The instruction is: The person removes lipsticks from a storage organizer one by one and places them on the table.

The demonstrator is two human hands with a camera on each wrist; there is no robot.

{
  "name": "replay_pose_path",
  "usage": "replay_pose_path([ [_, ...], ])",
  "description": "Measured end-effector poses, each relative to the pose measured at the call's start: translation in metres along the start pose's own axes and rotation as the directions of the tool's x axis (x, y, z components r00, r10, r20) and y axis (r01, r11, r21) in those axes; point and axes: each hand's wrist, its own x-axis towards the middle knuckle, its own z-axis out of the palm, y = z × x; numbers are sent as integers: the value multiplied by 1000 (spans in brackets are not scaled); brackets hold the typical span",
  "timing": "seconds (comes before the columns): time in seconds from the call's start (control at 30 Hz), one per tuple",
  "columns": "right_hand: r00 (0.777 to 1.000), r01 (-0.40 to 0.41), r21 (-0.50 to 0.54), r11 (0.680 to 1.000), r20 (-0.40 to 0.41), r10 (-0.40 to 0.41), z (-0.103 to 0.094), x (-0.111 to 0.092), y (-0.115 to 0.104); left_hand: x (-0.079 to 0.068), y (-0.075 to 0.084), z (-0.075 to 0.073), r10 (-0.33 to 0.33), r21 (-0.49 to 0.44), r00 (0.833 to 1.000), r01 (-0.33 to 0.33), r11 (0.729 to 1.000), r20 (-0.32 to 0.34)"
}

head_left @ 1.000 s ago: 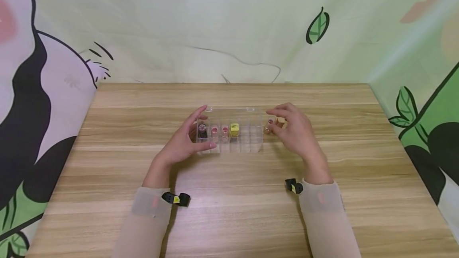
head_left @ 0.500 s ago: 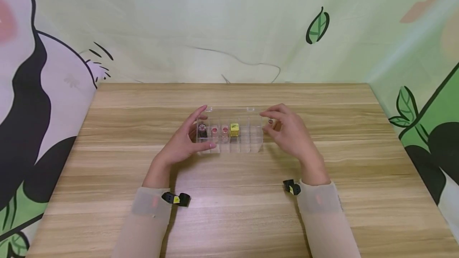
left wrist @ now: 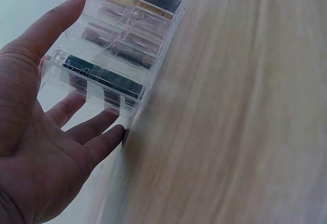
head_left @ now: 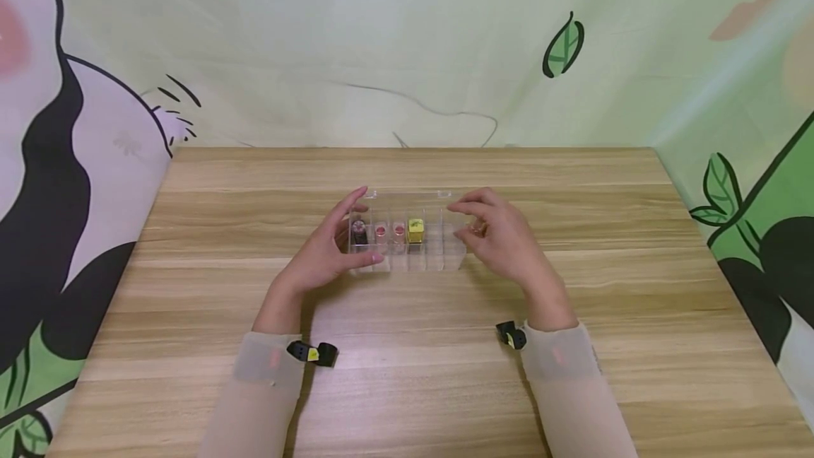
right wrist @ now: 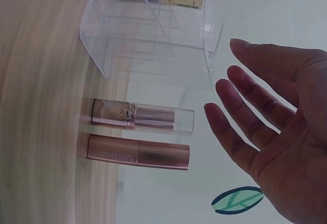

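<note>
My left hand (head_left: 318, 256) holds the left end of a clear compartment organizer (head_left: 434, 260), thumb across the front and fingers round the side and back. In the organizer stand a dark lipstick tube (head_left: 359, 234), two pink-topped tubes, the nearer-right one (head_left: 398, 233) beside its twin (head_left: 381, 233), and a gold square-topped tube (head_left: 416, 230). At the organizer's right end hovers my right hand (head_left: 509, 242), fingers spread and holding nothing. In the right wrist view a clear-capped lipstick (right wrist: 153, 119) and a rose-gold MISSHA lipstick (right wrist: 115, 150) stand outside the organizer; my right hand mostly hides them in the head view.
The organizer's right-hand compartments (right wrist: 138, 24) hold no tubes. A wood-grain table (head_left: 407, 373) lies beneath everything. Behind it hangs a pale green printed backdrop (head_left: 267, 41). Black wrist cameras, left (head_left: 313, 354) and right (head_left: 511, 336), sit at the sleeves.
My right hand has moved left, from beside the two loose lipsticks to the organizer's right end, and now covers them in the head view. My left hand and the organizer have stayed put.
</note>
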Motion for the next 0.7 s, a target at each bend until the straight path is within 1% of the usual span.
replay_pose_path([
  [0.03, 1000, 5, -2, 1000, -2, -5, 1, 0, -1, -1, 4, 0, -8, -1, 1000, 8, 1000, -1],
  [0.07, 1000, 10, -5, 1000, -2, -10, 1, 1, -1, -1, 4, 0, -7, 1, 1000, 7, 1000, -1],
  [0.37, 999, 14, -4, 1000, 42, -14, 8, 3, -5, -1, 4, 0, 0, -1, 1000, 0, 1000, -2],
  [0.7, 998, 56, -37, 998, 24, -55, 16, 6, -6, 0, 0, 0, -18, 4, 1000, 18, 1000, -2],
])
